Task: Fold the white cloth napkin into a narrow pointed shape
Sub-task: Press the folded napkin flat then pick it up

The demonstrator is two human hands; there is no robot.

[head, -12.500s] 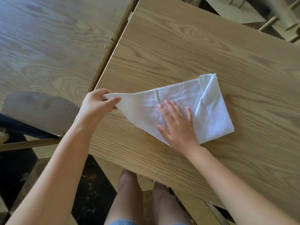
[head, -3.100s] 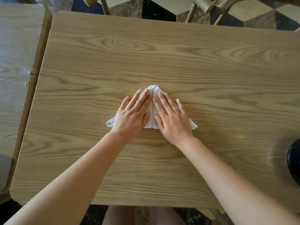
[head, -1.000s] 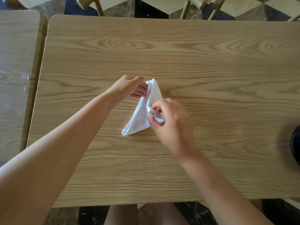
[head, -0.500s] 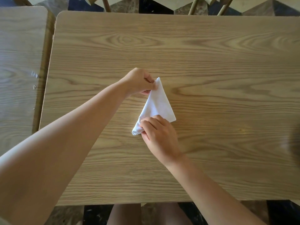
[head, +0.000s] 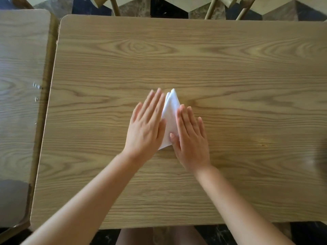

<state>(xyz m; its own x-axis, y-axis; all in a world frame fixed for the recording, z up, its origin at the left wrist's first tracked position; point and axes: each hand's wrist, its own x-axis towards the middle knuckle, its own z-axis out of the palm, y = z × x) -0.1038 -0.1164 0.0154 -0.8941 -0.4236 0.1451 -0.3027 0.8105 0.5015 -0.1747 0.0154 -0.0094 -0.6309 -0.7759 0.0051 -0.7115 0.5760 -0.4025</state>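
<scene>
Napkin (head: 170, 117): narrow folded wedge, flat on table (head: 230, 68), point facing away.
Left hand (head: 147, 126): spread flat, gripping nothing, pinning left edge.
Right hand (head: 190, 137): flat, pressing crease.

Left hand (head: 146, 128) lies flat, palm down, fingers straight and together, pointing away. Right hand (head: 191, 138) lies flat beside it, fingers extended; both forearms bare, reaching forward

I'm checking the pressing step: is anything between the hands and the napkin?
Nothing visible. The left hand and right hand lie flat with open palms on either side of the folded napkin, overlapping its edges, on a bare stretch of the table.
</scene>
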